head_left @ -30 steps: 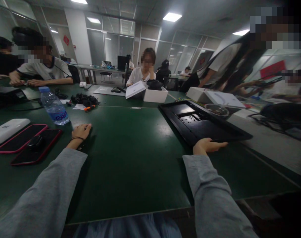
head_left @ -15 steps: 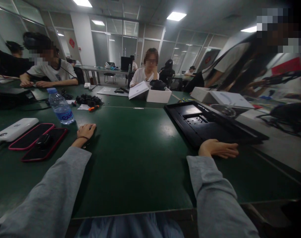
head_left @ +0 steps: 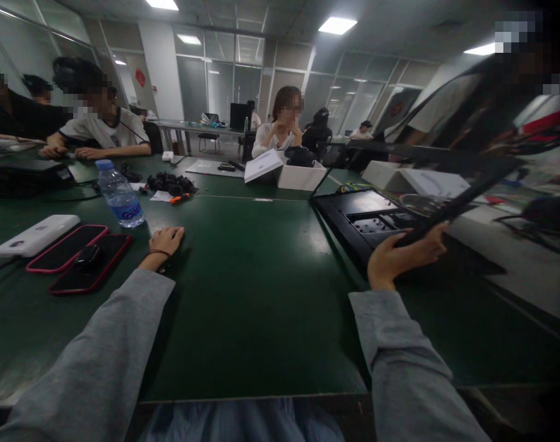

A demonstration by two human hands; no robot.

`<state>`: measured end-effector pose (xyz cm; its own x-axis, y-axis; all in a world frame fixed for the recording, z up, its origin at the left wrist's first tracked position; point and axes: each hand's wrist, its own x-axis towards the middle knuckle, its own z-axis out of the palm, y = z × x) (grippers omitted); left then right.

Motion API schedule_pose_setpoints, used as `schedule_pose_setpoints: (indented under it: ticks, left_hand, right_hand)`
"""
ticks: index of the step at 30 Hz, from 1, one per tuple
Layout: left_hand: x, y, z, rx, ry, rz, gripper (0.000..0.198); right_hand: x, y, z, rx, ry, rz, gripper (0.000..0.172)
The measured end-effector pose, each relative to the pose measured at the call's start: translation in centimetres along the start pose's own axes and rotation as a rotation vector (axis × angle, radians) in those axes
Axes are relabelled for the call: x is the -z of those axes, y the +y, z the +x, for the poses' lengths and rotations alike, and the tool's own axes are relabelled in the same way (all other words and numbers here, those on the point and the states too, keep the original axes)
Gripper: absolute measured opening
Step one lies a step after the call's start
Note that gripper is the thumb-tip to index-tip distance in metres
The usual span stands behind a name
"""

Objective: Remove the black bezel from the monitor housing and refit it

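Note:
My right hand [head_left: 406,256] grips the near edge of a thin black rectangular frame [head_left: 462,201], fingers beneath it. The frame is tilted up above a flat black panel [head_left: 342,215], which looks like a monitor's housing and lies on the green table [head_left: 256,307]. A recess with small metal parts shows in the panel. Whether the frame's far-left corner still touches the panel, I cannot tell. My left hand [head_left: 166,241] rests palm down on the table, holding nothing, its fingers loosely extended. Just beyond it stands a water bottle [head_left: 120,195].
Left of my left hand lie two red-edged phones [head_left: 89,273], a small black case [head_left: 87,258] and a white power bank [head_left: 37,236]. Black cables [head_left: 169,183] and an open white box [head_left: 301,177] are farther back. People sit opposite; another person leans in at right.
My right hand has turned and raised the black frame's near side off the panel. My left hand stays on the table. The view has shifted slightly.

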<state>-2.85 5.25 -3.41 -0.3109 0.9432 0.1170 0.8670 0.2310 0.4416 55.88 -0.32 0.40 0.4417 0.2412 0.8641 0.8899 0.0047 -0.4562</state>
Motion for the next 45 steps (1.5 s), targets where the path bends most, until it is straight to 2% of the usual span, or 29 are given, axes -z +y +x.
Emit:
schedule_pose_setpoints:
  ticks: [5,10,13,16,20,24,27,34,38,41,45]
  left_hand:
    - [0.1,0.2,-0.2,0.009,0.013,-0.060,0.052]
    - [0.0,0.1,0.1,-0.008,0.129,-0.270,0.051]
    - [-0.2,0.1,0.3,-0.086,0.193,-0.427,0.058]
    - [-0.4,0.2,0.4,-0.152,0.225,-0.552,0.068]
    - [-0.7,0.9,-0.1,-0.156,0.198,-0.651,0.079]
    - [-0.5,1.7,-1.0,-0.224,0.162,-0.646,0.059]
    - [-0.3,1.8,-1.3,-0.243,0.155,-0.605,0.054]
    - [-0.1,1.3,-1.1,-0.193,0.088,-0.544,0.055]
    - [0.0,1.1,-0.8,-0.097,0.092,-0.336,0.040]
    - [0.3,1.4,-0.9,-0.062,0.104,-0.269,0.039]
    - [1.2,2.4,-2.1,-0.115,0.209,-0.336,0.043]
  right_hand:
    - [-0.8,-3.5,-0.8,0.236,-0.037,0.004,0.065]
    - [-1.0,-5.3,-1.3,0.300,0.019,0.111,0.063]
    - [-0.9,-5.8,-1.4,0.248,0.012,0.178,0.065]
    - [-0.8,-6.4,-1.6,0.134,-0.117,0.254,0.068]
    - [-0.6,-6.9,-1.8,-0.062,-0.256,0.308,0.071]
    - [-1.1,-6.4,-2.1,-0.129,-0.284,0.332,0.069]
    - [-2.1,-5.4,-2.5,-0.152,-0.306,0.298,0.068]
    - [-5.1,-2.3,-4.5,-0.172,-0.609,0.190,0.067]
    - [-6.2,-1.1,-5.4,-0.194,-0.762,0.158,0.050]
    - [-6.1,-1.2,-5.2,-0.187,-0.728,0.158,0.045]
    - [-4.9,-2.5,-4.2,-0.136,-0.515,0.195,0.051]
